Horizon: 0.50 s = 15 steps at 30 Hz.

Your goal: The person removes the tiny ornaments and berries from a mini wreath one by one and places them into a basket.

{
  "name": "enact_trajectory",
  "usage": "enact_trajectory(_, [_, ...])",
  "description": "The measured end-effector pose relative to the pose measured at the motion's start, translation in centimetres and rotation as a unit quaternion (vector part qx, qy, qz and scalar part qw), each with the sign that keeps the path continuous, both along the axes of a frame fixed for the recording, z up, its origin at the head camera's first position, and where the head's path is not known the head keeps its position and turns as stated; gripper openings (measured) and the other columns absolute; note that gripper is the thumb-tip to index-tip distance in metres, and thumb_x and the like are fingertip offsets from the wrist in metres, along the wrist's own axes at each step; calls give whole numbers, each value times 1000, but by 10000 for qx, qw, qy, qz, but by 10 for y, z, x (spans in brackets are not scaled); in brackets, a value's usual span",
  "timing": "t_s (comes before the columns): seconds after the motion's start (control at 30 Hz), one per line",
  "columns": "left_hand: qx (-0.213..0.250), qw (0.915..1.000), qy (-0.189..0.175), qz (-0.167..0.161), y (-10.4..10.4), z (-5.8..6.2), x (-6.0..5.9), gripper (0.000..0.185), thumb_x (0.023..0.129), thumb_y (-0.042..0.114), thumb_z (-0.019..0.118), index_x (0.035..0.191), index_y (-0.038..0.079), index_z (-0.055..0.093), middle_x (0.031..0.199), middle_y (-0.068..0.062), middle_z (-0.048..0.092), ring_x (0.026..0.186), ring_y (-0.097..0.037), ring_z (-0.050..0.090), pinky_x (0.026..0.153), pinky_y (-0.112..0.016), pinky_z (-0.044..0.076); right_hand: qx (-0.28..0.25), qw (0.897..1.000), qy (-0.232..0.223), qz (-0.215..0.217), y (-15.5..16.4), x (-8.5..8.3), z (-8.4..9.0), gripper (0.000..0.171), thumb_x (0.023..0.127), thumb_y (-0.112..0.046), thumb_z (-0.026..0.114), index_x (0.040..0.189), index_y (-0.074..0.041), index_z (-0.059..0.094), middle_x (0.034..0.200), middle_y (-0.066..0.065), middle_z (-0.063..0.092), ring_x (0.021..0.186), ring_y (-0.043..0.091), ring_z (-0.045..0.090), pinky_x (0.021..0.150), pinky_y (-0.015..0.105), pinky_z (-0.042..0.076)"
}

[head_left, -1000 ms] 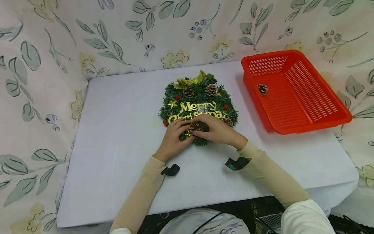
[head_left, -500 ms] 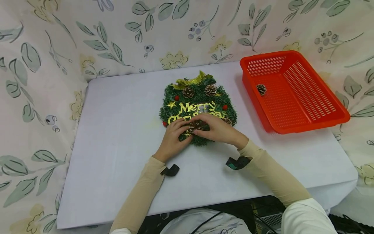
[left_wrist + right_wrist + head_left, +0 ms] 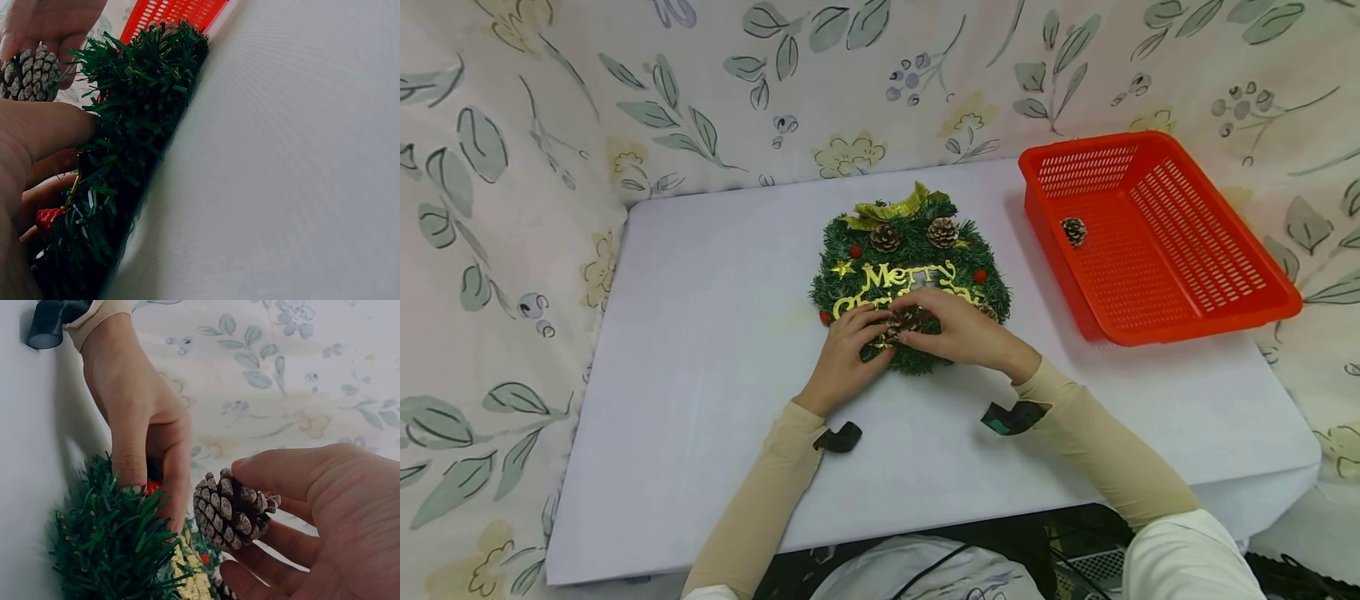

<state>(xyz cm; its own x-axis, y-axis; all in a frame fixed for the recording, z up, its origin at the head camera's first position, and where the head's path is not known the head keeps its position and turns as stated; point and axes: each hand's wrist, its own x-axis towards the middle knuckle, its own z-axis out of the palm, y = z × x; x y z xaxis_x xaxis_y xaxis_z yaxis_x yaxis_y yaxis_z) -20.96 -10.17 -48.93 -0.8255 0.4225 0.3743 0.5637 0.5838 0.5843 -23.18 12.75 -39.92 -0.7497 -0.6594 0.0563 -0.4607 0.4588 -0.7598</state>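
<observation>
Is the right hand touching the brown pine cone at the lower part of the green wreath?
Touching. In the right wrist view the right hand pinches the brown pine cone between thumb and fingers, with no gap.

A Christmas wreath point(image 3: 910, 279) lies on the counter point(image 3: 700, 350) near its middle, toward the far edge, and a plastic basket point(image 3: 1157, 237) stands to its right at the counter's far right corner, well apart from it, with one loose pine cone point(image 3: 1073, 230) lying in its far left part. Two pine cones point(image 3: 913, 235) sit side by side on the wreath's far part, just before the bow point(image 3: 887, 208) at its far rim. Both hands meet over the wreath's near part, the left hand point(image 3: 844, 354) on the left and the right hand point(image 3: 958, 333) on the right, with a pine cone point(image 3: 904, 319) between their fingertips.
</observation>
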Motion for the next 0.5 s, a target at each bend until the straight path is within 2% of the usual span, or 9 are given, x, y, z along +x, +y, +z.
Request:
enact_trajectory(0.2, [-49, 10000, -32, 4, 0, 0, 0, 33, 94, 22, 73, 122, 5, 72, 142, -9, 61, 143, -30, 44, 119, -56, 31, 28, 10000, 74, -28, 0, 0, 6, 46, 96, -20, 71, 139, -6, 58, 136, 8, 61, 119, 24, 59, 97, 45, 53])
enact_trajectory(0.5, [-36, 9999, -92, 42, 0, 0, 0, 33, 94, 22, 73, 123, 5, 72, 141, -11, 62, 143, -31, 44, 118, -56, 32, 92, 9995, 299, 4, 0, -1, 13, 45, 96, -20, 71, 138, -7, 58, 134, 8, 61, 114, 23, 61, 96, 45, 53])
